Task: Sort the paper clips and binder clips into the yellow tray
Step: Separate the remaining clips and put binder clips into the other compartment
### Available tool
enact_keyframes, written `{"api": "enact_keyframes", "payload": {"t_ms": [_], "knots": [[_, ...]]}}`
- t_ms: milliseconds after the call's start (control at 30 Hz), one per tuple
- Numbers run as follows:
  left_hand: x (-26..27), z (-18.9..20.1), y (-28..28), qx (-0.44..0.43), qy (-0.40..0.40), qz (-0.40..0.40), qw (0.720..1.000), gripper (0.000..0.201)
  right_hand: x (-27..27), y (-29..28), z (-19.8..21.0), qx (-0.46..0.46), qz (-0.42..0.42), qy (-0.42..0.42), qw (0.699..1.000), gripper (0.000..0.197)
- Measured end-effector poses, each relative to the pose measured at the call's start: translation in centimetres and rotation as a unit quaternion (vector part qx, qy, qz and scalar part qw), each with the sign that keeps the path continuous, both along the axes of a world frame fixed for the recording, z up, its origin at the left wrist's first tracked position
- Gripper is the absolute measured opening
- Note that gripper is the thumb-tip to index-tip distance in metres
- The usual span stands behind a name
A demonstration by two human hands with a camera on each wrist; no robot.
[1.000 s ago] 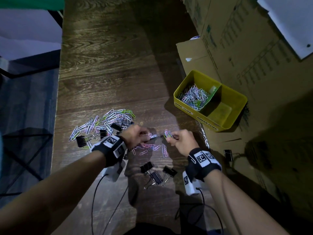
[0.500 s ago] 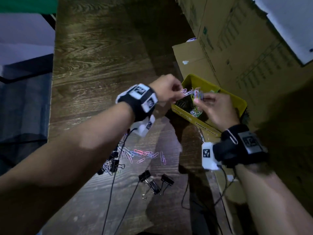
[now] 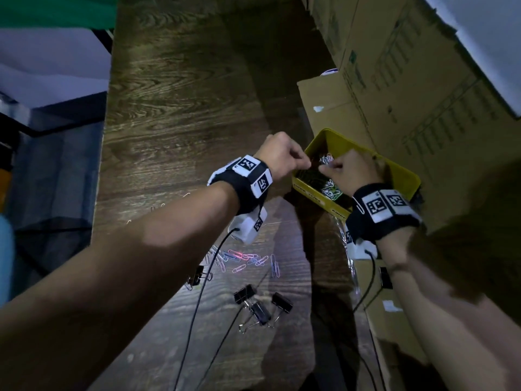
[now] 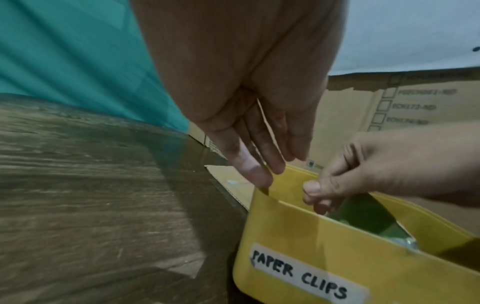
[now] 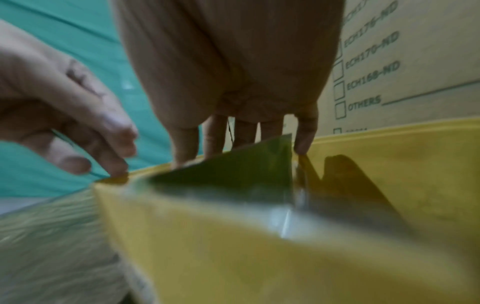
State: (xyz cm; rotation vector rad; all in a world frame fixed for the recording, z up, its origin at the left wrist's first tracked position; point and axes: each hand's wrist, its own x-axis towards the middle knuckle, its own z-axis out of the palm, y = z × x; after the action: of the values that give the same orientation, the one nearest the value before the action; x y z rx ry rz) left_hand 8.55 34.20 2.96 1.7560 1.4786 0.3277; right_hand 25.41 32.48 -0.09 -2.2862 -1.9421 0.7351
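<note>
— Dark wood-grain table (image 3: 180,114) runs from the near edge up the frame; what hems it in?

— Cardboard boxes (image 3: 423,88) wall the whole right side, and the table's left edge drops to a dim floor. The far stretch of wood lies bare and wide.

— Where is the tray?

— The yellow tray (image 3: 406,179) sits at the right, its far side against the boxes. A label on its near wall reads PAPER CLIPS in the left wrist view. A green divider (image 5: 233,172) splits it.

— And the hands?

— Both hover over the tray's left compartment. The left hand (image 3: 279,156) is above the tray's left corner; in its wrist view the fingers (image 4: 249,164) hang down fairly straight, tips near the rim, and I see nothing between them. The right hand (image 3: 352,170) has thumb and fingertips drawn together just above the heap, but I cannot tell whether a clip is pinched there.

— What is sorted, what is loose?

— Paper clips (image 3: 328,189) lie heaped in that left compartment. On the table, near the person, a scatter of coloured clips (image 3: 245,261) lies under the left forearm, with black binder clips (image 3: 262,306) nearer still. One more binder clip (image 3: 385,277) rests on cardboard at the right. Wrist cables (image 3: 197,306) trail across that near strip.
</note>
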Motion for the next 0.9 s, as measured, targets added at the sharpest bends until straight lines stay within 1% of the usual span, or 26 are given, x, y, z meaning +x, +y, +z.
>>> {"api": "enact_keyframes", "payload": {"t_ms": [67, 133, 200, 267, 300, 367, 400, 467, 533, 567, 600, 667, 700, 733, 800, 833, 900], "knots": [[-0.8, 0.3, -0.5, -0.002, -0.021, 0.038, 0.999, 0.009, -0.1, -0.4, 0.2, 0.019, 0.001, -0.026, 0.999, 0.026], [-2.2, 0.7, -1.3, -0.002, -0.044, 0.07, 0.997, 0.01, -0.8, -1.0, 0.6, 0.05, 0.004, -0.028, 0.998, 0.021], [-4.4, 0.7, -2.6, -0.016, -0.088, 0.099, 0.991, 0.011, -2.0, -1.5, 1.1, 0.085, 0.0, -0.014, 0.996, 0.02], [-7.5, 0.2, -4.2, -0.037, -0.117, 0.118, 0.985, 0.018, -3.5, -2.4, 1.6, 0.136, -0.005, -0.028, 0.99, 0.021], [-9.3, -0.2, -5.1, -0.047, -0.114, 0.12, 0.985, 0.019, -4.3, -3.1, 1.8, 0.172, -0.001, -0.029, 0.985, 0.021], [-13.5, -1.1, -7.2, -0.059, -0.072, 0.123, 0.988, 0.017, -5.9, -4.5, 2.4, 0.219, 0.027, 0.019, 0.975, 0.02], [-15.6, -1.4, -8.3, -0.058, -0.037, 0.124, 0.99, 0.015, -6.8, -5.4, 2.6, 0.213, 0.052, 0.062, 0.974, 0.019], [-19.7, -2.3, -10.9, -0.038, 0.034, 0.117, 0.992, 0.01, -9.1, -7.7, 2.6, 0.144, 0.125, 0.143, 0.971, 0.015], [-22.7, -2.8, -13.6, -0.017, 0.092, 0.099, 0.991, 0.004, -12.2, -10.3, 2.3, 0.059, 0.224, 0.171, 0.958, 0.019], [-23.7, -2.8, -14.9, -0.023, 0.115, 0.086, 0.989, 0.008, -13.8, -11.6, 1.9, 0.014, 0.272, 0.166, 0.948, 0.025], [-24.4, -2.9, -16.2, -0.048, 0.135, 0.067, 0.987, 0.017, -15.3, -12.8, 1.3, -0.031, 0.311, 0.154, 0.937, 0.035], [-25.2, -3.6, -18.4, -0.077, 0.175, -0.003, 0.982, 0.041, -18.1, -15.0, -0.2, -0.105, 0.353, 0.115, 0.923, 0.06], [-25.4, -4.4, -19.3, -0.076, 0.19, -0.037, 0.978, 0.056, -19.3, -16.0, -1.1, -0.12, 0.363, 0.094, 0.919, 0.071], [-25.5, -5.1, -20.1, -0.074, 0.2, -0.053, 0.975, 0.068, -20.4, -16.9, -2.0, -0.121, 0.371, 0.07, 0.918, 0.079], [-25.3, -6.8, -21.2, -0.078, 0.226, -0.055, 0.97, 0.083, -22.3, -18.2, -3.2, -0.103, 0.382, 0.029, 0.918, 0.086], [-25.1, -7.3, -21.6, -0.075, 0.238, -0.051, 0.967, 0.086, -23.1, -18.6, -3.6, -0.092, 0.381, 0.014, 0.92, 0.087], [-24.7, -8.1, -22.1, -0.071, 0.246, -0.032, 0.966, 0.086, -24.5, -19.3, -4.1, -0.072, 0.371, -0.011, 0.926, 0.089]]}}
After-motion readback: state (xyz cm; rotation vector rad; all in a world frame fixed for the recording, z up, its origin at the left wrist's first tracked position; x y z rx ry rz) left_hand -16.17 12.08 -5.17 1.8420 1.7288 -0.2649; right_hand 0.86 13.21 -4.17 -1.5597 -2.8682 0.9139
